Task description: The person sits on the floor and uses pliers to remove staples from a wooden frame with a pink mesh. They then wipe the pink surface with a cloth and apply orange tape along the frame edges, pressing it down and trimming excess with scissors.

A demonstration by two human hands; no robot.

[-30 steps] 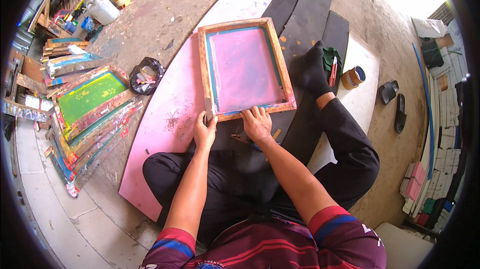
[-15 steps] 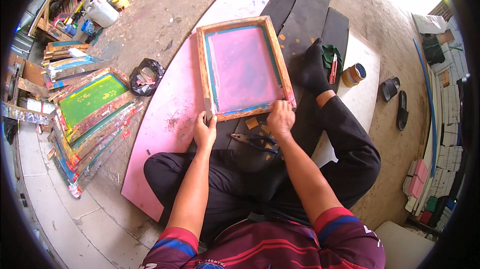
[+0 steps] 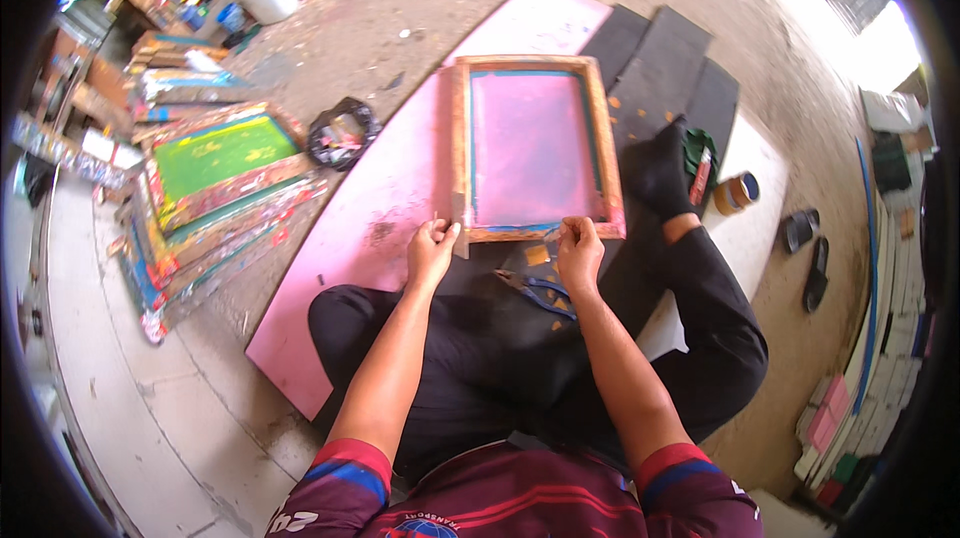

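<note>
A wooden screen-printing frame (image 3: 610, 153) with pink mesh and teal edging lies flat before me. At its near left corner, my left hand (image 3: 432, 256) is closed, its thumb and fingers on a flat grey-brown strip (image 3: 460, 223) along the frame's side. My right hand (image 3: 580, 253) is at the near bar, its thumb and fingertips pinched together; whatever they hold is too small to make out. Just below the frame, pliers (image 3: 545, 288) with blue handles rest on the black sheet, beside small orange-brown scraps (image 3: 538, 255).
A pink board (image 3: 350, 283) and black strips (image 3: 668, 53) lie under the frame. Right of my foot are a green cloth (image 3: 697, 148), a red cutter knife (image 3: 701, 176), an open tin (image 3: 736, 194) and black slippers (image 3: 816, 273). To the left are stacked screen frames (image 3: 228, 200) and a black bag (image 3: 343, 133).
My right hand has moved left from the near right corner along the near bar, its fingers now pinched upward. My left hand stays at the near left corner. The whole view has shifted.
</note>
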